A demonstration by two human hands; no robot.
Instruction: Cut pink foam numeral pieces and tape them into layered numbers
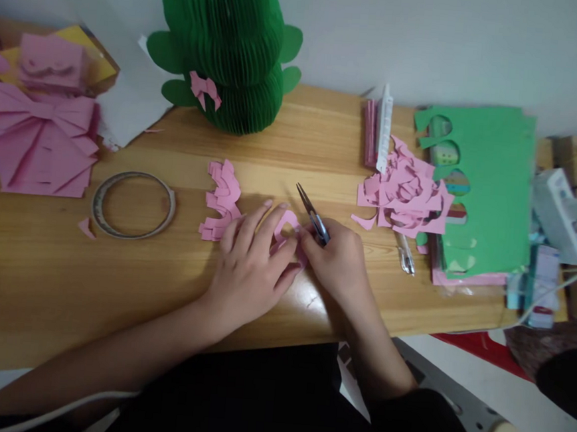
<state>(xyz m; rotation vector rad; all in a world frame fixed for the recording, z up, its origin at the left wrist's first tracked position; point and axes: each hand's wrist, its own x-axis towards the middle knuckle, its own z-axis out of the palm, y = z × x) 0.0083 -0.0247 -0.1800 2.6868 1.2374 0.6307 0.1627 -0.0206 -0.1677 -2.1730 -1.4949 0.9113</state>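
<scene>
My left hand (252, 263) lies over the table with its fingers spread, the fingertips touching a curved pink paper piece (287, 221). My right hand (338, 256) is closed round a pair of scissors (313, 214), whose pointed blades face up and to the left, away from the paper. The right thumb and fingers also rest at the paper's right edge. Just left of my left hand, a stack of pink wavy cut-outs (222, 197) lies on the wood. Part of the pink piece is hidden under my fingers.
On the wooden table (183, 281) are a tape roll (96, 207), pink scraps (410, 189), a glue tube (384, 127) and green sheets (495, 192). A green honeycomb paper figure (233, 32) stands behind. Folded pink paper (38, 150) lies left, a white device (558, 210) right.
</scene>
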